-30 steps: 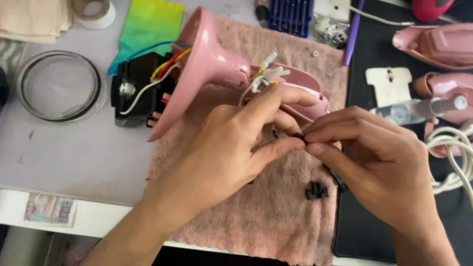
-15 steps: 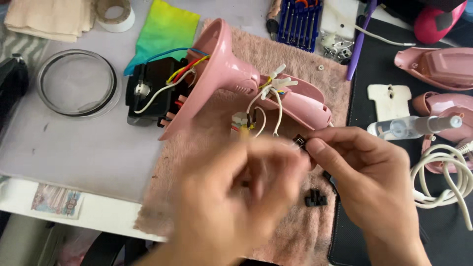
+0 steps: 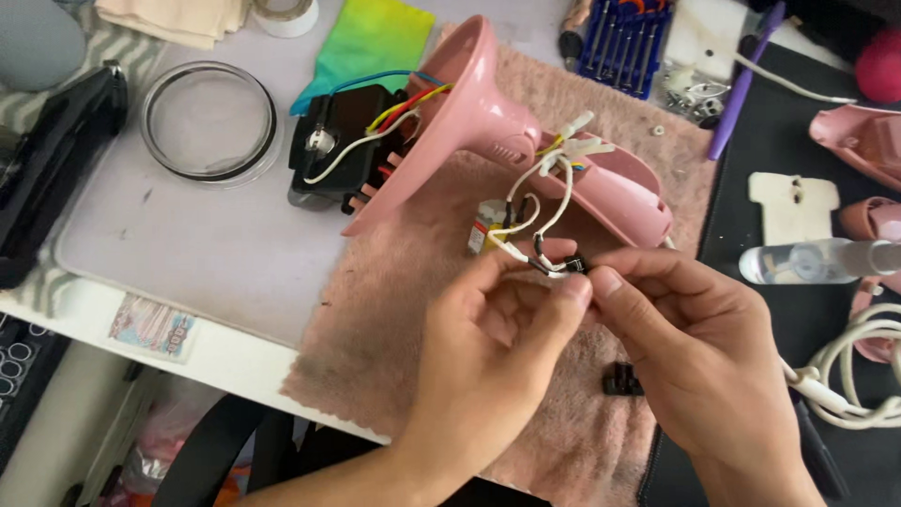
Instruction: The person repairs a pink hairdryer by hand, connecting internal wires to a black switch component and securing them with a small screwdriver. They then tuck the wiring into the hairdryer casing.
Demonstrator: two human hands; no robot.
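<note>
A pink hair dryer shell (image 3: pixel 507 131) lies opened on a pink towel (image 3: pixel 394 319), its black motor block (image 3: pixel 343 150) pulled out at the left on coloured wires. White wires (image 3: pixel 540 202) run from the shell down to a small black part (image 3: pixel 568 267). My left hand (image 3: pixel 497 347) and my right hand (image 3: pixel 694 338) meet at that part, both pinching it between fingertips. A second small black piece (image 3: pixel 621 380) lies on the towel under my right hand.
A round clear dish (image 3: pixel 208 120) sits at the left, a green-yellow cloth (image 3: pixel 371 42) behind it. A blue screwdriver set (image 3: pixel 627 42) is at the back. Pink shell halves (image 3: pixel 863 141), a clear bottle (image 3: pixel 817 261) and a white cord (image 3: pixel 863 376) lie on the black mat at the right.
My left hand swung away in a blur, then came back to the small black part. The view shifted slightly and the wires now hang free from the shell.
</note>
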